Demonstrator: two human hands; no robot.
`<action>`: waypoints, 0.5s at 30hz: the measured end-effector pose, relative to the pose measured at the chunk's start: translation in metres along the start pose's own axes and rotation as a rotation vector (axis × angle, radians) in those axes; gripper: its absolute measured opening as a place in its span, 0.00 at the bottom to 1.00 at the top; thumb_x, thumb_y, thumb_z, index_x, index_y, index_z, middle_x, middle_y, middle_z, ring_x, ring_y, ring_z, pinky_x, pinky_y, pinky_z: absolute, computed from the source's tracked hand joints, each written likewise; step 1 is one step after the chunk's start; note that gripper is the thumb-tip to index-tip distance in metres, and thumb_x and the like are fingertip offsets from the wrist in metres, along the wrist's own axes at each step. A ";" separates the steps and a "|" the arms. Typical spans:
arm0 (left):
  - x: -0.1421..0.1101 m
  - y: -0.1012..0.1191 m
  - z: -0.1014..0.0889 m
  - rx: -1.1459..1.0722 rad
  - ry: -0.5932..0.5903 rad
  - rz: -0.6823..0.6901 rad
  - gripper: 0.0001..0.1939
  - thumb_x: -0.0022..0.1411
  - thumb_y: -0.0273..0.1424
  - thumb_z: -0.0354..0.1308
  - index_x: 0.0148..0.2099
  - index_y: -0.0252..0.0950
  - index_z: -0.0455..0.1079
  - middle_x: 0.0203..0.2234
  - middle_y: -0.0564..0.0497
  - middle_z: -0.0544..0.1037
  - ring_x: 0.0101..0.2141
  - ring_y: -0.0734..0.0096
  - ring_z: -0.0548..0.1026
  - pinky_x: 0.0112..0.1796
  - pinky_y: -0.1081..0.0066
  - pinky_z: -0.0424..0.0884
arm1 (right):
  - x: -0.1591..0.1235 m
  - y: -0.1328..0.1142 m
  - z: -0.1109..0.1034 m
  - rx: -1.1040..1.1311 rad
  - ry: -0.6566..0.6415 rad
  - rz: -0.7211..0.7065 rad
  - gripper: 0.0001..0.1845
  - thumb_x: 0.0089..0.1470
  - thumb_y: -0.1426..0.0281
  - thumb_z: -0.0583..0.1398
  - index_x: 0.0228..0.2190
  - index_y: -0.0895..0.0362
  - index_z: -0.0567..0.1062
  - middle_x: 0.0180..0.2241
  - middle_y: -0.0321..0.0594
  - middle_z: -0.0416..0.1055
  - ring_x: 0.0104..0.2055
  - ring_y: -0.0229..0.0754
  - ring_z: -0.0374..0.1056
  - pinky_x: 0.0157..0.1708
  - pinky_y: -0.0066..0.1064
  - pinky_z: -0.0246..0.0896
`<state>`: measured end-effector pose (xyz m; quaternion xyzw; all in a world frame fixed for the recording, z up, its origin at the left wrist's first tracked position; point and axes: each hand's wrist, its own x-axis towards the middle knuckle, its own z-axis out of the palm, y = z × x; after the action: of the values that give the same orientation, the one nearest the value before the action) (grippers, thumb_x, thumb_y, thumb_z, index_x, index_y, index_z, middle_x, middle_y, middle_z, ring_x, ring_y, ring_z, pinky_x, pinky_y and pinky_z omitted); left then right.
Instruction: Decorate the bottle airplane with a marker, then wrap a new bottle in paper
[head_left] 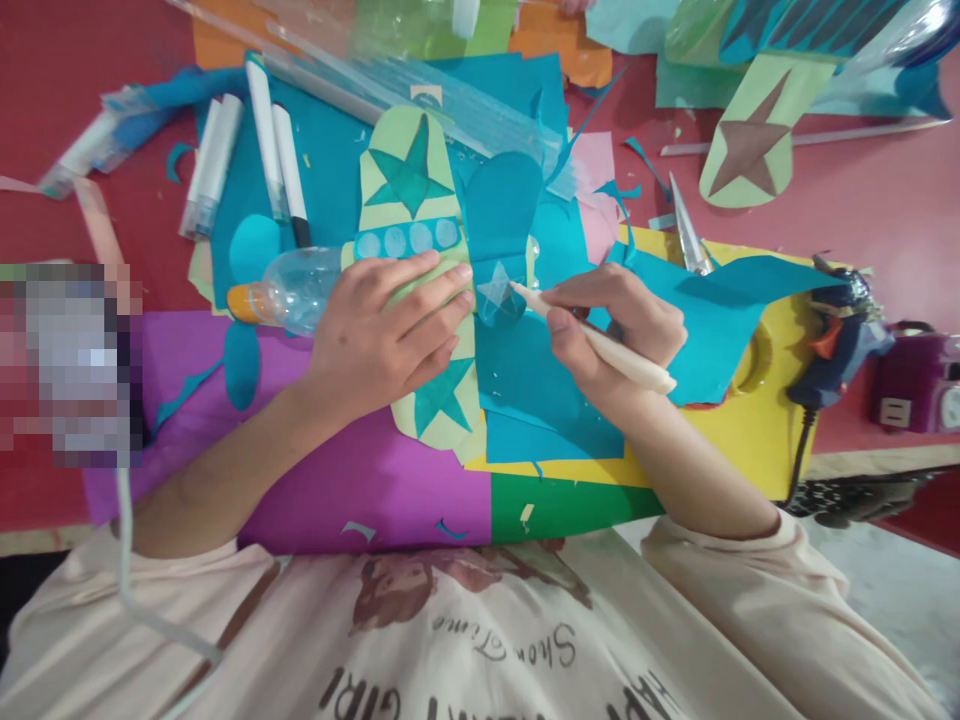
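Note:
My left hand [397, 315] lies flat with fingers outstretched over a clear plastic bottle [304, 290] with an orange cap and pale green paper wings [401, 135]. Teal stars mark both wings, and a blue strip with pale circles crosses the bottle. In my right hand [619, 325] is a white marker [600, 345], pinched between thumb and fingers. Its tip is at a pale star [496, 292] at the bottle's right part, next to a blue paper piece [502, 195]. The palm hides the middle of the bottle.
Several white markers [214, 165] lie at the upper left. Scissors [686, 230] point upward on the right, near a roll of tape [752, 360] and a glue gun [832, 340]. Purple paper [322, 490] and yellow paper [772, 430] cover the near side. A star-marked bottle craft [750, 140] sits top right.

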<state>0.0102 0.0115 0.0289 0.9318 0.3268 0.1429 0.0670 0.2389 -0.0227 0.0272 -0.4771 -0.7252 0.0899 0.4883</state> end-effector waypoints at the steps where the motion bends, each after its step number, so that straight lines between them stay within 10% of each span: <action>1: 0.000 -0.001 0.000 -0.002 0.006 0.014 0.20 0.70 0.37 0.44 0.61 0.48 0.62 0.57 0.54 0.73 0.60 0.57 0.68 0.56 0.54 0.66 | 0.000 0.000 0.000 -0.020 0.003 0.007 0.12 0.59 0.63 0.57 0.26 0.53 0.74 0.22 0.33 0.73 0.23 0.35 0.68 0.24 0.31 0.65; 15: 0.000 -0.001 0.000 -0.005 -0.005 0.017 0.20 0.70 0.36 0.44 0.62 0.49 0.60 0.58 0.54 0.72 0.60 0.58 0.67 0.56 0.53 0.65 | 0.002 0.000 0.001 -0.012 0.021 -0.024 0.11 0.58 0.66 0.57 0.25 0.53 0.73 0.22 0.32 0.73 0.22 0.35 0.68 0.23 0.31 0.63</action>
<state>0.0094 0.0121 0.0288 0.9347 0.3185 0.1418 0.0689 0.2382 -0.0214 0.0282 -0.4722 -0.7264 0.0747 0.4938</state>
